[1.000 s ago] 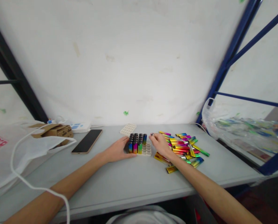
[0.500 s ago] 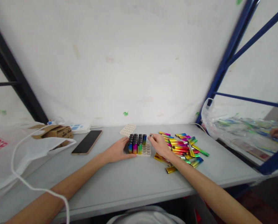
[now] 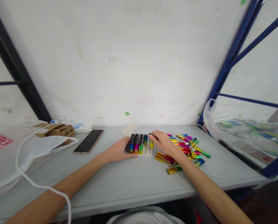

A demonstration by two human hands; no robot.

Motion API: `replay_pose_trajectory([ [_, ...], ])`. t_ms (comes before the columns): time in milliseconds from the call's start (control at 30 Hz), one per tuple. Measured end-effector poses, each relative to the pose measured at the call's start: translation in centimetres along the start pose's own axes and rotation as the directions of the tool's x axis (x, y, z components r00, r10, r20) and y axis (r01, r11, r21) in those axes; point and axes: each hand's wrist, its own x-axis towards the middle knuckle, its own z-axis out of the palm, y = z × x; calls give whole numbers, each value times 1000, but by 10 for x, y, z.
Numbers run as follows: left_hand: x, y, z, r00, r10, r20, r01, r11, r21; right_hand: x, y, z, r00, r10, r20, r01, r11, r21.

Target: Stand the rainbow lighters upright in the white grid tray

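Observation:
Several shiny lighters [image 3: 136,147] with black tops stand upright in rows in a white holed tray [image 3: 148,151]. My left hand [image 3: 118,150] wraps round the left side of this tray and its lighters, thumb in front and fingers behind. A gold-yellow lighter [image 3: 151,144] hangs upright from the pinched fingertips of my right hand [image 3: 161,140], at the tray's back right corner. Whether its lower end sits in a hole I cannot tell. Loose metallic lighters [image 3: 184,147] lie in a heap right of the tray, partly hidden by my right hand and forearm.
A second white holed tray [image 3: 129,129] lies behind, near the wall. On the left are a phone [image 3: 89,141], a cardboard box [image 3: 61,132], a plastic bag [image 3: 17,149] and a white cable [image 3: 36,186]. Blue shelf posts [image 3: 225,67] and clear plastic bags [image 3: 243,133] stand right.
My right hand has turned, and the gold-yellow lighter now shows upright at the tray's right side. My left hand stays at the tray. Another person's hand at far right has left the view.

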Motion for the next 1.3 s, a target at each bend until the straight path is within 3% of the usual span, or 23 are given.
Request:
replay_pose_trajectory([
  [100, 0, 1, -1, 1000, 12, -7, -12, 1000, -7, 0, 3, 1, 996, -10, 89, 16, 998, -65],
  [267, 1, 3, -1, 1000, -4, -20, 4, 1000, -12, 0, 1, 7, 996, 24, 80, -21, 999, -39],
  [567, 0, 3, -2, 1000, -4, -8, 4, 1000, -3, 5, -13, 10, 980, 43, 195, 7, 969, -249],
  [667, 1, 3, -2, 1000, -1, -5, 1, 1000, 0, 0, -10, -11, 972, 38, 230, 25, 964, -266],
  [733, 1, 2, -2, 1000, -5, -4, 5, 1000, 5, -14, -3, -35, 986, 7, 167, 32, 973, -229],
  [833, 2, 2, -2, 1000, -13, 1, 13, 1000, 11, -54, 12, -67, 994, -62, 91, 78, 980, -185],
  [900, 2, 2, -2, 1000, -17, -3, 17, 1000, 4, -87, 19, -75, 989, -59, 137, 88, 973, -215],
  [1000, 2, 3, -2, 1000, -14, -2, 14, 1000, -6, -127, 25, -62, 983, -3, 181, 63, 944, -324],
  [1067, 2, 4, -3, 1000, -9, 4, 9, 1000, -8, -138, 28, -46, 978, 21, 207, 57, 930, -363],
  [1167, 2, 4, -3, 1000, -5, -7, 5, 1000, -15, -128, 35, -26, 989, 29, 146, 34, 909, -415],
  [1300, 2, 2, -2, 1000, -22, -14, 22, 1000, -6, -99, 44, -16, 998, -20, 51, 40, 899, -436],
])
